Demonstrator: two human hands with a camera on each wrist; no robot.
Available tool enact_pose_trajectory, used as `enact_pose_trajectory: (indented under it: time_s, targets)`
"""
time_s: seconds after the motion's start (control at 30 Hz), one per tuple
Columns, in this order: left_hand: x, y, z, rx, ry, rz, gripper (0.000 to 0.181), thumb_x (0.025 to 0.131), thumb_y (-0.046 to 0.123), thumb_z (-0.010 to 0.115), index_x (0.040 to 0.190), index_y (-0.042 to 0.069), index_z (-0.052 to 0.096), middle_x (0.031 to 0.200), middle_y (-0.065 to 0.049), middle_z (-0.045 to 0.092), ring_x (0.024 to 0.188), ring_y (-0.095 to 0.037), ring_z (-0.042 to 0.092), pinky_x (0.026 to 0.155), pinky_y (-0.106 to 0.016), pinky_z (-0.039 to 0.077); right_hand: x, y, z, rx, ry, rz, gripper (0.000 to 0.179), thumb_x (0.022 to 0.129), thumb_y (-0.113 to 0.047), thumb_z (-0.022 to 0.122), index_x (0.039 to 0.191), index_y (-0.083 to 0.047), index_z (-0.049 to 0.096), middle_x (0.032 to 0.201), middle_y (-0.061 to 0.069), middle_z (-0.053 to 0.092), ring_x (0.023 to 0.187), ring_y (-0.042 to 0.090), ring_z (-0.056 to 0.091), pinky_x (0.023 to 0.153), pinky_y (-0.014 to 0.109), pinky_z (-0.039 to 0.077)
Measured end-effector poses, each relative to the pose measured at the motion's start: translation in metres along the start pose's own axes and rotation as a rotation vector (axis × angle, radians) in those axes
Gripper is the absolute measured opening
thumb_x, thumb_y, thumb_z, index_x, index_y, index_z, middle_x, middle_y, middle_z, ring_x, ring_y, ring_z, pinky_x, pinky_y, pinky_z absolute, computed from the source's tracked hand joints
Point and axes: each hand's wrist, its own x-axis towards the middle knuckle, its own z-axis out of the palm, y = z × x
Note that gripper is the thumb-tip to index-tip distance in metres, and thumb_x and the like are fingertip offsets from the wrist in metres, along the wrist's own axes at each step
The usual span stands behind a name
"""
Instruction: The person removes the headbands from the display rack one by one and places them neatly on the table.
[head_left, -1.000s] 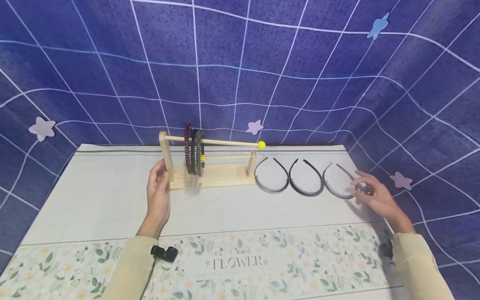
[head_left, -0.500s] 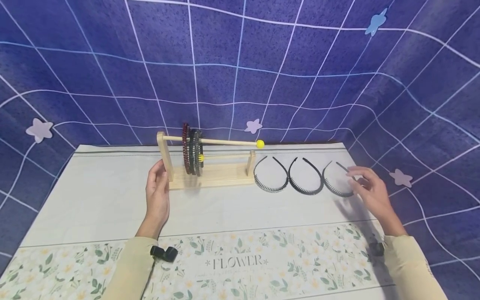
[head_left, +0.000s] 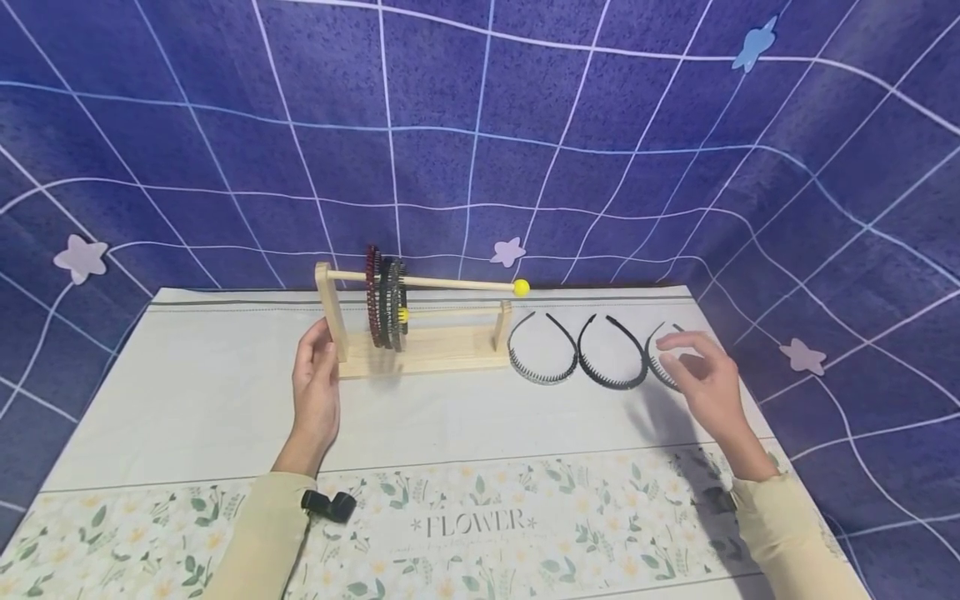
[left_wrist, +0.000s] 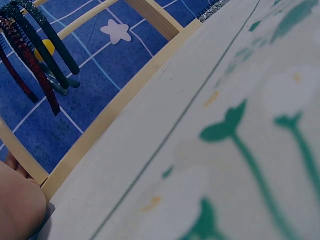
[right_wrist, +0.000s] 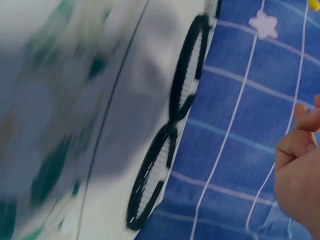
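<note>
While my left hand [head_left: 315, 379] grips the wooden stand [head_left: 450, 354] low on its left post [head_left: 333, 317], my right hand [head_left: 708, 379] hovers above the row of loose headbands, fingers bent, thumb and forefinger apart, nothing pinched between them. Partly hidden beneath it is the right headband [head_left: 657, 372]; the black headband [head_left: 613, 385] touches that one, and the silvery headband [head_left: 551, 381] comes next, just beside the stand's right end. All three lie on the white tablecloth [head_left: 225, 375], teeth inward, open ends away from me. More headbands [head_left: 386, 308], dark red, black and grey, hang bunched on the upper rod [head_left: 465, 284], towards its left end; a yellow ball [head_left: 521, 287] caps its right end. Behind everything hangs a blue cloth [head_left: 435, 167] with pale lines and stars.
</note>
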Motion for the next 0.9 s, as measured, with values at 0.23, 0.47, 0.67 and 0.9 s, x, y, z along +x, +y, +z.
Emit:
enact_pose_trajectory:
  time_s: [0.23,0.47,0.67,0.9]
  targets:
    - [-0.001,0.000,-0.001,-0.015,0.003,0.007,0.046,0.121,0.020,0.040,0.167,0.020,0.041,0.175,0.003,0.036,0.166,-0.014,0.027,0.141,-0.032,0.019,0.000,-0.021,0.027,0.093,0.020,-0.016,0.009,0.098,0.018,0.069,0.106,0.015,0.072,0.110,-0.005,0.075,0.106,0.010,0.072,0.091,0.015,0.063]
    - [-0.001,0.000,0.000,-0.021,-0.007,0.006,0.046,0.121,0.021,0.040,0.168,0.020,0.040,0.175,0.003,0.034,0.167,-0.014,0.025,0.142,-0.034,0.016,-0.003,-0.043,0.051,0.128,0.013,0.051,0.006,0.101,0.012,0.069,0.107,0.012,0.070,0.107,-0.009,0.075,0.105,0.007,0.073,0.097,0.015,0.061]
    - [-0.001,0.001,0.000,-0.008,-0.014,0.004,0.047,0.121,0.022,0.040,0.168,0.021,0.039,0.177,0.003,0.031,0.168,-0.013,0.023,0.141,-0.033,0.016,-0.005,-0.054,0.069,0.215,-0.018,0.075,0.010,0.100,0.014,0.070,0.108,0.018,0.066,0.107,-0.009,0.074,0.092,0.005,0.076,0.086,0.015,0.063]
    - [-0.001,0.002,0.000,-0.001,-0.012,-0.002,0.047,0.121,0.022,0.040,0.168,0.022,0.039,0.177,0.004,0.031,0.168,-0.013,0.023,0.141,-0.031,0.017,-0.007,-0.066,0.089,0.271,-0.049,0.095,0.010,0.099,0.012,0.072,0.108,0.009,0.070,0.110,0.000,0.073,0.078,0.006,0.075,0.072,0.015,0.063]
